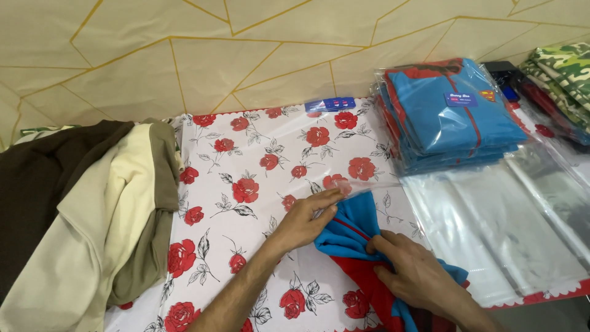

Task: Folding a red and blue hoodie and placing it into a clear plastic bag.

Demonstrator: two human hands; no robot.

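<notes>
A folded blue and red garment (pixel 359 230) lies on the rose-print tablecloth (pixel 246 160), its top end just inside the mouth of a clear plastic bag (pixel 289 141) that stretches away from me. My left hand (pixel 305 218) pinches the bag's open edge beside the garment. My right hand (pixel 413 270) grips the garment's blue fabric lower down.
A stack of bagged blue garments (pixel 452 114) sits at the back right. Empty clear bags (pixel 510 227) lie at the right. Loose cream, olive and brown clothes (pixel 86 209) are heaped at the left. Camouflage clothing (pixel 565 67) is at the far right.
</notes>
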